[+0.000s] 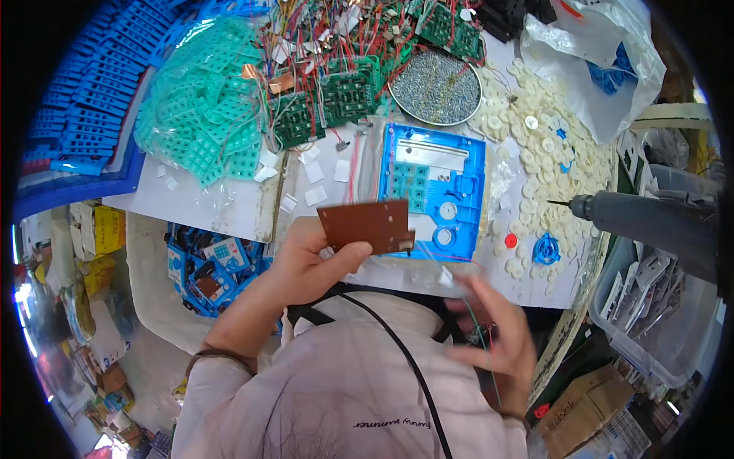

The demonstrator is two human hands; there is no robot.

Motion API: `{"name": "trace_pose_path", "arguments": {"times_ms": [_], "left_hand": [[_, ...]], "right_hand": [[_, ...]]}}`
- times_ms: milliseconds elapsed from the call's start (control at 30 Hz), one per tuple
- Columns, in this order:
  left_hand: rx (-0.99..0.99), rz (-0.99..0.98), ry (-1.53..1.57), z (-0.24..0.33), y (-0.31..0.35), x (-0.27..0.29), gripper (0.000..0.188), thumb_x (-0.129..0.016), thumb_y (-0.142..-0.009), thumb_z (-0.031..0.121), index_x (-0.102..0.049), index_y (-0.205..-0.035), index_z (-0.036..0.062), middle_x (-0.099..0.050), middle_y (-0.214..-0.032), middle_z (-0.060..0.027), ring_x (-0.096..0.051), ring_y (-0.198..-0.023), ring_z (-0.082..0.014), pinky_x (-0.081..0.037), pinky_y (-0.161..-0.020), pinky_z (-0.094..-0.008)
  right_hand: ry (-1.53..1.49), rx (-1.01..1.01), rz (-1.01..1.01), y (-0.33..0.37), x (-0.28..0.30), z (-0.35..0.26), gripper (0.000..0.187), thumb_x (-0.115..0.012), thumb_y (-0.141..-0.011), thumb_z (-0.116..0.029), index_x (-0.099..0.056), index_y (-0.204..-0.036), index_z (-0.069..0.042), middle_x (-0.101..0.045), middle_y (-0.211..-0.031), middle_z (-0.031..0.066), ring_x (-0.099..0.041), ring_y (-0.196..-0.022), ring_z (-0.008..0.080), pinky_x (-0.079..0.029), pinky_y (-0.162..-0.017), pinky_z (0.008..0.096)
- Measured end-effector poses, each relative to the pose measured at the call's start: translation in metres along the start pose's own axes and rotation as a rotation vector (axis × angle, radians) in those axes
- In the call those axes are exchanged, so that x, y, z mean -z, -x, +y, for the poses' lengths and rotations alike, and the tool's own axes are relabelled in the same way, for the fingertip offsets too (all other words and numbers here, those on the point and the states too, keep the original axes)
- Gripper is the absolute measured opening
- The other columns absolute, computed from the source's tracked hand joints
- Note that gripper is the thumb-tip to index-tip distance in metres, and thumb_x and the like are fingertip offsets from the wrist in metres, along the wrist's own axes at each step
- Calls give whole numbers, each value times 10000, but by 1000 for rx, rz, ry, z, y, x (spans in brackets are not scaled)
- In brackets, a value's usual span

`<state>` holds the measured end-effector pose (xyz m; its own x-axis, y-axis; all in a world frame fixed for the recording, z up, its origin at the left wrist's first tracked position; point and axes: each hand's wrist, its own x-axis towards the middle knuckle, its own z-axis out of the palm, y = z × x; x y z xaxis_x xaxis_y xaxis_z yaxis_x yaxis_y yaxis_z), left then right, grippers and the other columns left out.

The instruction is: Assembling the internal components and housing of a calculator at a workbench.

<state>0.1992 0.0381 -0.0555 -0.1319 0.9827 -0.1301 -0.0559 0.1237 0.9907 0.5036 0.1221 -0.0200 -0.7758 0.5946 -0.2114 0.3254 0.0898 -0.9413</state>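
My left hand [310, 264] grips a brown circuit board [365, 223] by its left end, the thumb along the lower edge. The plain brown side faces up. Below the board's right end, my right hand [497, 333] is smeared by motion, its fingers curved. A thin green wire [472, 312] runs across it, and whether the fingers pinch the wire I cannot tell. Just beyond the board lies an open blue plastic housing [474, 180]. A teal rubber keypad [409, 187] sits inside it. Thin red wire [451, 258] shows by the housing's near edge.
Green circuit boards [344, 92] with tangled wires, a bag of teal keypads [202, 115] and a dish of screws [436, 86] lie at the back. White discs [535, 168] cover the right side, where an electric screwdriver [650, 218] juts in. A bin [149, 294] stands left.
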Motion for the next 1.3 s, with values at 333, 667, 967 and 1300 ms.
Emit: {"name": "trace_pose_path", "arguments": {"times_ms": [333, 667, 967, 1300], "left_hand": [[-351, -621, -345, 5, -8, -30, 137, -689, -898, 133, -682, -1027, 86, -619, -765, -89, -621, -649, -295, -475, -559, -395], [347, -286, 237, -18, 22, -14, 504, -584, -1022, 89, -421, -1496, 37, -618, -1000, -34, -583, -867, -79, -503, -707, -248], [141, -348, -83, -6, 22, -2, 625, -641, -930, 10, -413, -1512, 24, -697, -1075, -146, -701, -956, -232, -570, -856, -317], [-21, -268, -692, 17, -5, 24, 528, -741, -841, 94, -590, -1346, 48, -705, -1024, -106, -686, -875, -233, -539, -754, -348]], "right_hand": [[282, 103, 40, 9, 36, -16, 668, -867, -692, -467, -723, -1132, 14, -692, -999, 148, -667, -848, 260, -527, -747, 328], [-52, -15, 87, -150, 13, 9, 444, -712, -877, -39, -616, -1309, -7, -543, -689, -10, -495, -611, 45, -405, -558, 229], [-111, -38, 42, -162, 12, 9, 354, -715, -871, -22, -615, -1211, -25, -557, -694, 1, -538, -618, 68, -433, -571, 244], [461, -25, 147, -162, -1, -9, 409, -755, -855, -75, -563, -1215, -54, -586, -676, 90, -652, -630, 265, -501, -577, 355]]}}
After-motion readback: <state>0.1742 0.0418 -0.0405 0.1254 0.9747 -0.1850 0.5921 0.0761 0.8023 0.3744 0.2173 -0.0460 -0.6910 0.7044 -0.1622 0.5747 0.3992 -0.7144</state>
